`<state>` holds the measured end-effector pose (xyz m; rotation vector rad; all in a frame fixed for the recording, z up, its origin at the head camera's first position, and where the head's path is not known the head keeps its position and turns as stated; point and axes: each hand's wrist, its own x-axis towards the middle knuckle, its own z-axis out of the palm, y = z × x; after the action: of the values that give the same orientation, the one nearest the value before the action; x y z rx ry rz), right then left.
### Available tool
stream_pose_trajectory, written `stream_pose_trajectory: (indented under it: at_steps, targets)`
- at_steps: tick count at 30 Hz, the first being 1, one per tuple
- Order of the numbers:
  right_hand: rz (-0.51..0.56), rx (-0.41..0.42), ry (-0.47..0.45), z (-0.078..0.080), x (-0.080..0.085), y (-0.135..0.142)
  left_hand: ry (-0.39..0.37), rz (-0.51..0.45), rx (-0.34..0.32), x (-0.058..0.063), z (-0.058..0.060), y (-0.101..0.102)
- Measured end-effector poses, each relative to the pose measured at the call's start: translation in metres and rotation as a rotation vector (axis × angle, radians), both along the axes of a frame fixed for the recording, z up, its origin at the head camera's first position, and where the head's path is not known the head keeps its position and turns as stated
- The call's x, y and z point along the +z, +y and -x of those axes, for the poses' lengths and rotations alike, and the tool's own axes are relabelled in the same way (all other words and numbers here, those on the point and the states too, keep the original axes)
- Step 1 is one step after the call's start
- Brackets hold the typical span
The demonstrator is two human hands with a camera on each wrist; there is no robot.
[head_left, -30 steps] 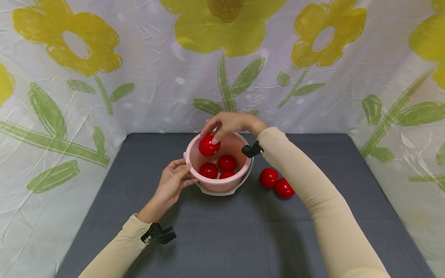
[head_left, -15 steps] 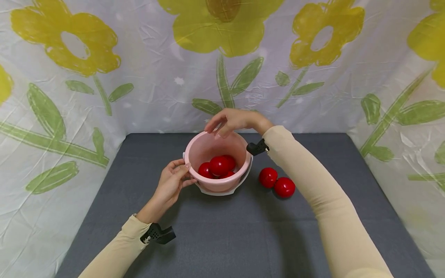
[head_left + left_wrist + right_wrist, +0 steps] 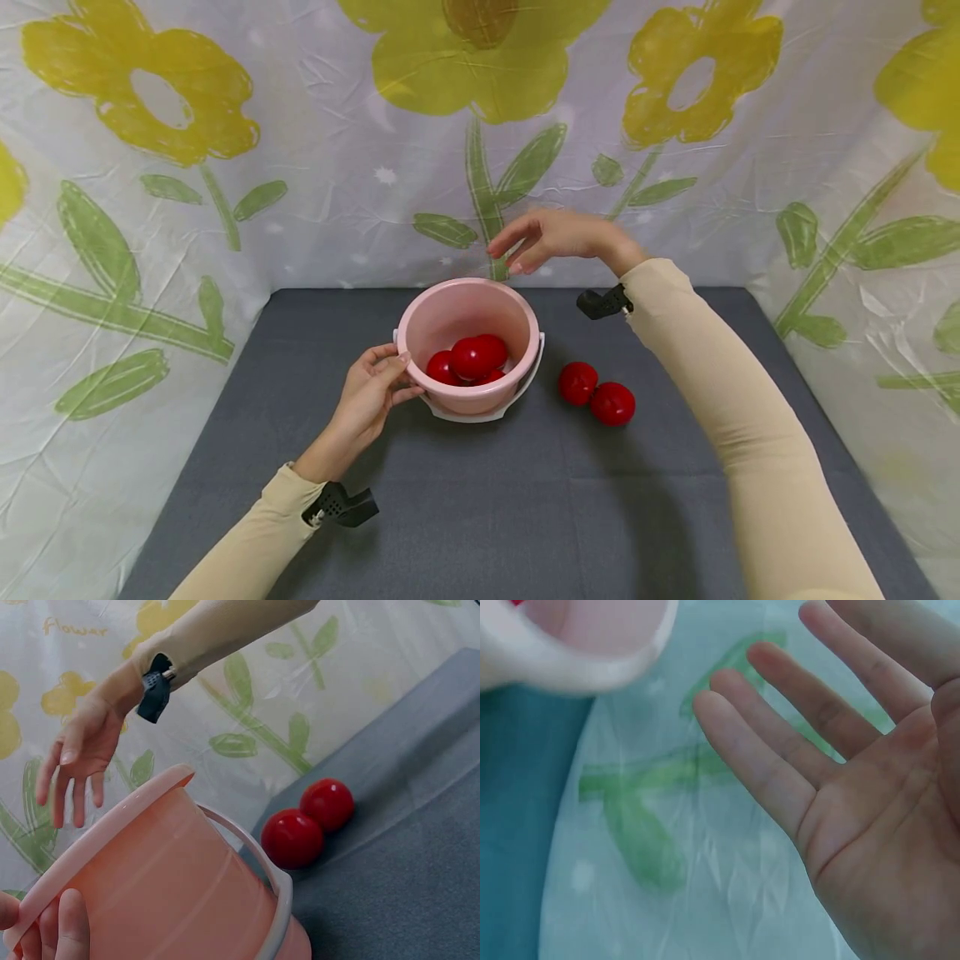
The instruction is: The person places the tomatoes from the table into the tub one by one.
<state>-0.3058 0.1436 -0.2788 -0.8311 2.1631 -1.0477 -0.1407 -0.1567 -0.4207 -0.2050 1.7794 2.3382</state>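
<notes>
A pink bucket (image 3: 468,402) with a white handle (image 3: 531,379) stands on the grey table, several glossy red tomatoes (image 3: 471,358) inside it. My left hand (image 3: 367,404) pinches the bucket's rim at its left side, thumb on the rim and fingers against the outer wall. Above and behind the bucket's right side hovers my right hand (image 3: 558,237), holding nothing. Its fingers are spread and fairly straight in the right wrist view, where the palm (image 3: 885,832) shows bare. Two more tomatoes (image 3: 292,838) lie touching each other on the table, right of the bucket.
The grey cloth-covered table (image 3: 480,525) reaches back to a white curtain (image 3: 337,208) printed with yellow flowers, which also hangs at both sides. Each wrist bears a small black camera, one on the left (image 3: 341,504) and one on the right (image 3: 603,302).
My right hand let a tomato drop into the bucket, then rose and moved right, away from the opening. The left hand has kept its place on the rim.
</notes>
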Motion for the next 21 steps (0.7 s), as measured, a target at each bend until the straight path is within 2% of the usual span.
stream_pose_trajectory:
  at_steps: [6, 13, 17, 21]
  targets:
    - [-0.035, -0.083, 0.004, -0.004, -0.001, 0.037, 0.002, 0.005, -0.006, 0.001, -0.001, -0.001]
    - [-0.088, -0.134, -0.045, -0.014, -0.016, 0.071, -0.001, 0.013, 0.0, 0.002, 0.0, -0.001]
    - [-0.098, -0.142, -0.05, -0.019, -0.031, 0.083, -0.004, 0.016, -0.002, 0.002, -0.001, -0.001]
    - [-0.088, -0.135, -0.096, -0.023, -0.057, 0.092, -0.008, 0.015, 0.0, 0.002, -0.001, 0.0]
